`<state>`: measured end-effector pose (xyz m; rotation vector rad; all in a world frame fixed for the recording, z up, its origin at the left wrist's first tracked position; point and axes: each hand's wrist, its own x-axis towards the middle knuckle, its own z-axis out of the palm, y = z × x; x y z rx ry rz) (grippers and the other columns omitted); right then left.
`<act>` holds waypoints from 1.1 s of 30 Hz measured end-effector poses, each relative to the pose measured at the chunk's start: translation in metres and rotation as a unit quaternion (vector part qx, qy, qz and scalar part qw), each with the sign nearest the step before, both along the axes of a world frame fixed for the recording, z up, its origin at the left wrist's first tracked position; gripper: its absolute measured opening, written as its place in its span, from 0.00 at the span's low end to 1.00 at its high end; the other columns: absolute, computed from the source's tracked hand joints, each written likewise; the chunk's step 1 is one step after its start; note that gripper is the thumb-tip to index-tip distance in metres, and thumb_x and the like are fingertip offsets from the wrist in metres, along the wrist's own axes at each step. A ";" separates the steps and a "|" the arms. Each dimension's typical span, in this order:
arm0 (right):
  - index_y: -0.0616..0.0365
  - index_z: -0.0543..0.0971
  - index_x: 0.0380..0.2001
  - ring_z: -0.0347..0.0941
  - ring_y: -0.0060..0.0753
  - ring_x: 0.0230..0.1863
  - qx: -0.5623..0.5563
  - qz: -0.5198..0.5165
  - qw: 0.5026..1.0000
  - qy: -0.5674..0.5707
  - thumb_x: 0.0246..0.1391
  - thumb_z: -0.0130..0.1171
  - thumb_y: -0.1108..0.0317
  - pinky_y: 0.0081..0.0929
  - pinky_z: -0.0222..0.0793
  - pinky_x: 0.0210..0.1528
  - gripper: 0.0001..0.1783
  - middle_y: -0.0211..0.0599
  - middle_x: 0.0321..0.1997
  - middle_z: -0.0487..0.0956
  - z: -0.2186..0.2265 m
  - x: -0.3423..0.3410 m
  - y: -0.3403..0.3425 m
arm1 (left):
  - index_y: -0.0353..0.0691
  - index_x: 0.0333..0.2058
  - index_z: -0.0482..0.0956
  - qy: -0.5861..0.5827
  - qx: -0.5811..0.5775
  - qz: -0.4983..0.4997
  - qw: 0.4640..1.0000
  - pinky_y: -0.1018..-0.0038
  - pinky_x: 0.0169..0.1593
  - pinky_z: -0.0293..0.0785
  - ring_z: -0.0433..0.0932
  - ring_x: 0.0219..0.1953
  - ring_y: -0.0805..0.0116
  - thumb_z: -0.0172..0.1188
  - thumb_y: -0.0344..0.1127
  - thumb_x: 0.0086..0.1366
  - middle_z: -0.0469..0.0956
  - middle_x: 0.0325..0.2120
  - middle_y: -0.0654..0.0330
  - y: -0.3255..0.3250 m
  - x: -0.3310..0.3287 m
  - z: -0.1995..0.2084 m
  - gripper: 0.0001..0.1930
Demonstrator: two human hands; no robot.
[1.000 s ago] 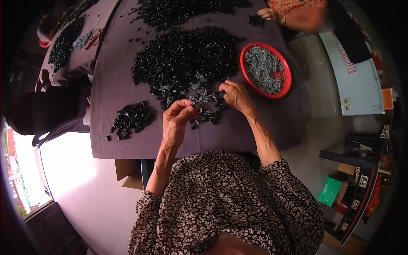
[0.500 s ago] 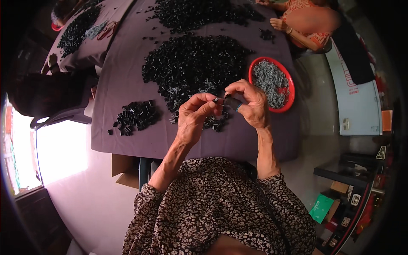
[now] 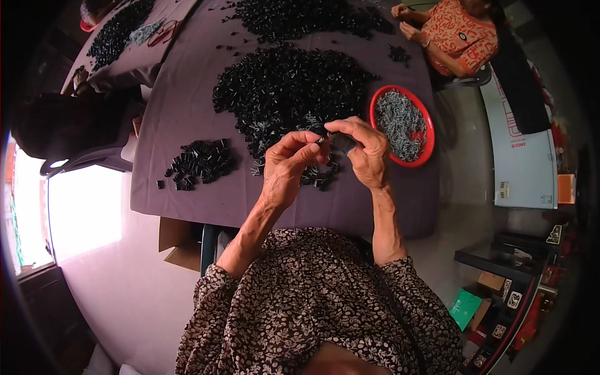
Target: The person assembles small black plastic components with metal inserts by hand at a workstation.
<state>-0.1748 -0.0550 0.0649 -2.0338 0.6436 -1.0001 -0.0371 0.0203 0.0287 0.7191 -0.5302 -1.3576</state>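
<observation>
My left hand [image 3: 289, 164] pinches a small black plastic piece [image 3: 320, 141] between thumb and fingertips, above the table's near part. Close beside it, my right hand [image 3: 369, 153] has its forefinger and thumb curled together at the piece. A dark cover [image 3: 342, 143] wraps the right thumb. Whatever lies between the right fingertips is too small to make out. Beyond both hands spreads a large heap of black plastic pieces [image 3: 287, 87], with some grey screw-like parts [image 3: 309, 122] on its near side. A smaller pile of black pieces [image 3: 203, 164] lies to the left.
Right of my hands stands a red basin [image 3: 430, 134] full of grey screw-like parts [image 3: 400, 122]. A purple-grey cloth [image 3: 181, 94] covers the table. Another black heap [image 3: 300, 22] lies farther back. At the far right sits a person in an orange patterned top [image 3: 459, 34].
My right forefinger has shifted slightly left and down over the black piece, and the fingertips are closer together. The whole view has shifted a little.
</observation>
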 end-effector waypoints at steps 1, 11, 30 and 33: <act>0.62 0.75 0.34 0.73 0.22 0.35 0.002 -0.001 1.000 0.001 0.39 0.45 0.81 0.17 0.68 0.39 0.16 0.34 0.32 0.76 0.002 0.001 0.002 | 0.32 0.34 0.73 -0.018 -0.004 0.000 1.000 0.79 0.36 0.71 0.73 0.29 0.75 0.55 0.27 0.59 0.76 0.27 0.59 0.000 0.001 0.000 0.06; 0.63 0.76 0.31 0.73 0.31 0.33 -0.043 0.062 0.996 0.057 0.28 0.43 0.83 0.22 0.68 0.39 0.20 0.38 0.30 0.75 0.020 0.003 -0.006 | 0.32 0.34 0.74 -0.071 -0.010 0.015 0.997 0.80 0.36 0.70 0.72 0.28 0.77 0.55 0.27 0.58 0.75 0.26 0.61 0.003 0.007 0.003 0.06; 0.63 0.76 0.29 0.74 0.36 0.33 -0.111 0.054 0.983 0.135 0.24 0.40 0.89 0.25 0.70 0.37 0.24 0.39 0.30 0.75 0.026 0.013 -0.005 | 0.31 0.34 0.75 -0.135 0.029 0.043 0.990 0.82 0.33 0.71 0.74 0.26 0.78 0.56 0.28 0.58 0.76 0.23 0.62 0.002 0.006 0.007 0.06; 0.63 0.76 0.29 0.74 0.36 0.32 -0.110 0.058 0.983 0.137 0.24 0.40 0.89 0.24 0.70 0.37 0.23 0.38 0.29 0.75 0.026 0.015 -0.006 | 0.32 0.32 0.75 -0.129 0.030 0.054 0.990 0.84 0.31 0.69 0.73 0.25 0.80 0.55 0.29 0.58 0.76 0.23 0.63 0.002 0.005 0.006 0.06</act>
